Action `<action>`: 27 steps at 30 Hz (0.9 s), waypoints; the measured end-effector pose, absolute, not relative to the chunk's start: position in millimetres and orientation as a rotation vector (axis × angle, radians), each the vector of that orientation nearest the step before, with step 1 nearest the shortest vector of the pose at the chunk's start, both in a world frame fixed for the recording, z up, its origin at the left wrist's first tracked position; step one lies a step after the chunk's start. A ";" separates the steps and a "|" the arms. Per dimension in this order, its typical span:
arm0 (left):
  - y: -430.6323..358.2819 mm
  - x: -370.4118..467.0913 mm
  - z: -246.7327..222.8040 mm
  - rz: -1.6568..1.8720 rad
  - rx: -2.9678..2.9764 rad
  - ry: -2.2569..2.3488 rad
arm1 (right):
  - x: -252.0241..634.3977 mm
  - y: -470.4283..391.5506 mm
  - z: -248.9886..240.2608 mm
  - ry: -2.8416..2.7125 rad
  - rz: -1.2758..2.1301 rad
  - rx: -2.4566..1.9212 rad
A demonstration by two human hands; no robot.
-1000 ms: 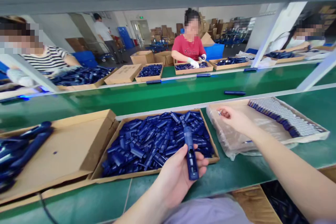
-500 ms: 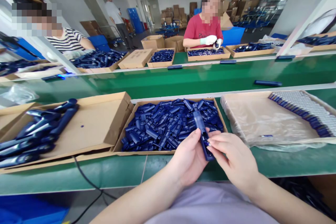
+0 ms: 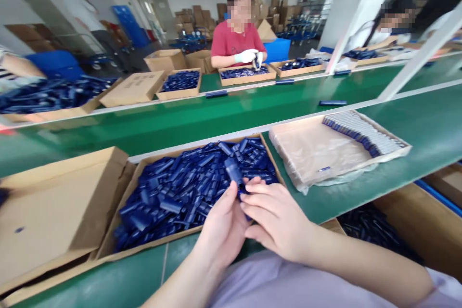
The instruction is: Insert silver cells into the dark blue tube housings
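Observation:
A dark blue tubular plastic housing (image 3: 234,171) is in my left hand (image 3: 223,226), its wider end pointing up and away over a cardboard tray. The thumb and fingers of that hand wrap around its lower part. My right hand (image 3: 279,216) is closed over the same part from the right, fingertips pressed on its near side. Its lower end is hidden behind my fingers, and I cannot make out any smaller piece there. Just beyond my hands, the shallow cardboard tray (image 3: 276,166) holds a heap of loose blue plastic parts (image 3: 180,187).
On the right, a plastic-lined tray (image 3: 296,149) holds rows of silver-and-blue cylinders (image 3: 361,130). A cardboard box (image 3: 54,216) stands left. Beyond runs a green conveyor (image 3: 173,122) with blue tubes; a co-worker in red (image 3: 236,41) sits behind it. Below right is a bin of dark parts (image 3: 375,231).
The view has swung to the right, so the trays appear further left. My right hand now covers more of the housing, hiding its lower end. My left hand keeps its hold.

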State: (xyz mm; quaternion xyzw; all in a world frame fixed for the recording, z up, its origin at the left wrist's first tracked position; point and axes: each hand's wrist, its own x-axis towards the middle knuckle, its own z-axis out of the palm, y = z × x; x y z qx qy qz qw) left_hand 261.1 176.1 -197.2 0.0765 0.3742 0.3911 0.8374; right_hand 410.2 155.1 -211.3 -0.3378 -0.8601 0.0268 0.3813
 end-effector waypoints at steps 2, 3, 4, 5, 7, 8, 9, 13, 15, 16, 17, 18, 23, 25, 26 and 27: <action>179.3 259.2 -197.5 0.813 0.141 0.823 | 408.0 153.9 -207.9 -2.267 0.051 -0.876; 180.8 258.8 -197.7 0.806 0.124 0.830 | 406.5 153.0 -206.3 -2.309 0.043 -0.889; 182.2 258.8 -197.8 0.800 0.105 0.839 | 404.8 152.0 -204.9 -2.347 0.036 -0.901; 183.7 259.3 -197.6 0.800 0.086 0.851 | 403.5 151.2 -203.7 -2.380 0.032 -0.909; 186.7 261.3 -195.7 0.819 0.086 0.888 | 404.7 151.5 -202.1 -2.425 0.045 -0.904; 188.3 262.7 -194.1 0.845 0.110 0.913 | 409.1 153.4 -201.7 -2.432 0.071 -0.885; 189.8 264.2 -192.1 0.883 0.144 0.938 | 417.5 157.0 -201.7 -2.425 0.103 -0.875; 195.6 269.4 -185.6 1.017 0.259 1.003 | 501.5 187.6 -206.0 -2.136 0.036 -1.485; 198.0 271.4 -185.3 1.004 0.269 1.024 | 567.5 206.5 -209.6 -1.786 -0.107 -2.074; 199.0 272.5 -185.9 0.989 0.266 1.032 | 601.6 214.6 -211.4 -1.668 -0.145 -2.204; 199.8 273.7 -186.9 0.972 0.262 1.038 | 633.9 221.2 -213.1 -1.547 -0.177 -2.333; 200.5 275.0 -187.9 0.951 0.259 1.039 | 662.9 226.2 -214.8 -1.434 -0.196 -2.460; 201.4 281.4 -190.7 0.888 0.267 1.030 | 737.7 238.8 -224.1 -1.234 -0.188 -2.829; 201.3 282.7 -191.0 0.885 0.265 1.033 | 740.0 244.0 -228.5 -1.250 -0.191 -2.890; 201.3 283.1 -191.2 0.884 0.262 1.032 | 737.6 246.7 -230.9 -1.252 -0.186 -2.916; 201.4 283.4 -191.5 0.885 0.256 1.035 | 733.5 249.2 -233.5 -1.251 -0.173 -2.940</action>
